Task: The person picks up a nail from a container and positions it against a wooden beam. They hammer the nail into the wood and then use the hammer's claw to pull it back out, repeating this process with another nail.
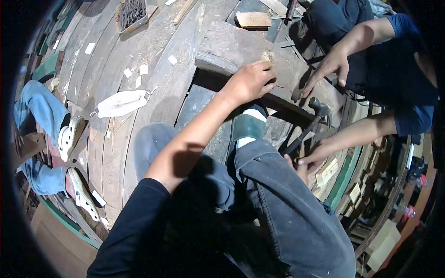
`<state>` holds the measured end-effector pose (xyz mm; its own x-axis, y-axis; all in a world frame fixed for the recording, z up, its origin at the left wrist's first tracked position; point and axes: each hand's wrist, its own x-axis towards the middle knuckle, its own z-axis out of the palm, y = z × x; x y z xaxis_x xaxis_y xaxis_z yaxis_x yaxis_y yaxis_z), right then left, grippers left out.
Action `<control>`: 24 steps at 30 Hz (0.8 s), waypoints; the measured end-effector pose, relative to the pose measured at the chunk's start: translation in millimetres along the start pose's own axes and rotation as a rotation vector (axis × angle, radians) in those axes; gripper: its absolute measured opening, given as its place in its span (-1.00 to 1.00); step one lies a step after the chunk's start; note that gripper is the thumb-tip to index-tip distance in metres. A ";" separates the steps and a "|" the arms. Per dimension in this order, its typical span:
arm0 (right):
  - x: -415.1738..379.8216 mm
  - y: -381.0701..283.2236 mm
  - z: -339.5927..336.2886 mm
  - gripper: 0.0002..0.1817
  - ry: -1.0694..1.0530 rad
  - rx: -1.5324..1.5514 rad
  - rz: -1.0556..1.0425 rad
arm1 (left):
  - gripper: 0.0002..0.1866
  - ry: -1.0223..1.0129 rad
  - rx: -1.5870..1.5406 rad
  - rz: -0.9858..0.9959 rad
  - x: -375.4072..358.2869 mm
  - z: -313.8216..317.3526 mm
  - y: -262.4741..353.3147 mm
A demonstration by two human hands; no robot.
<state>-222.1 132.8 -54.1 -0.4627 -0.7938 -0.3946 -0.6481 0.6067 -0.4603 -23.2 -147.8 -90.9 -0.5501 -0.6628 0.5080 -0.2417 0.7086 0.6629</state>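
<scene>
My left hand [250, 82] is over the thick wooden board [227, 44], its fingers curled near a patch of sawdust; what they hold, if anything, is hidden. My right hand [300, 170] shows only as a few fingers beyond my knee, beside the dark handle of a hammer [319, 107]; its grip is hidden. A co-worker's hand [317, 152] reaches in next to those fingers. The co-worker's other hand [331, 67] hovers over the board's right end, fingers spread. My foot in a green shoe [249, 126] rests beside the board's near edge.
A tray of nails [133, 15] sits on the plank floor at the top left. A white mask [121, 103] and paper scraps lie below it. Another person's white shoes [72, 138] are at the left. A wood block [253, 20] lies beyond the board. Gaps open between the planks.
</scene>
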 end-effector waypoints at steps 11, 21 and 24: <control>116.5 -81.0 -102.6 -0.19 0.599 0.068 -0.484 | -0.80 -0.023 -0.013 -0.013 -0.1 -2.6 2.0; 222.9 -128.9 -195.2 -0.68 0.587 -0.224 -1.171 | -0.78 -0.029 -0.009 0.000 -2.7 -6.2 5.3; 184.1 -185.1 -225.5 -0.63 0.653 -0.242 -1.336 | -0.77 -0.021 -0.012 0.008 -2.2 -3.1 2.5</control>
<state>-323.7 -135.3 137.7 0.3937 -0.6597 0.6402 -0.8494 -0.5273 -0.0210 -20.1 -145.3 -88.6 -0.5683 -0.6523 0.5016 -0.2276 0.7104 0.6660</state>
